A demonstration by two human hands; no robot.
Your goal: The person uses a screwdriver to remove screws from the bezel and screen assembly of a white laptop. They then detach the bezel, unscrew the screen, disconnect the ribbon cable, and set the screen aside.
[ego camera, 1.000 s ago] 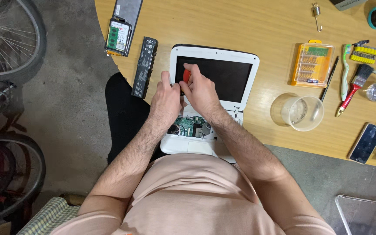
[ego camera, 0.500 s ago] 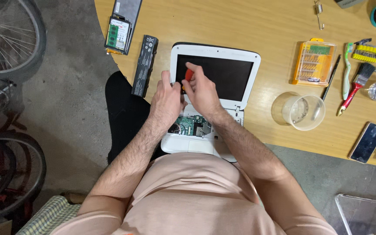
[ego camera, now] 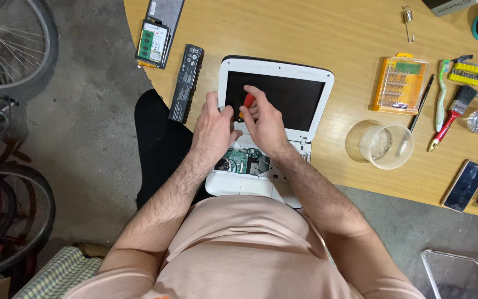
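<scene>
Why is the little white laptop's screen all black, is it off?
Off: the laptop screen is dark, its circuit board lies bare.

1 head camera (worn) looks steeply down, close.

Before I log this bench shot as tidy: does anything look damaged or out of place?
Yes. The small white laptop has its keyboard panel off, baring a green circuit board. Its long black battery pack lies loose beside it. Both hands, left and right, work there, the right holding a red-handled tool.
</scene>
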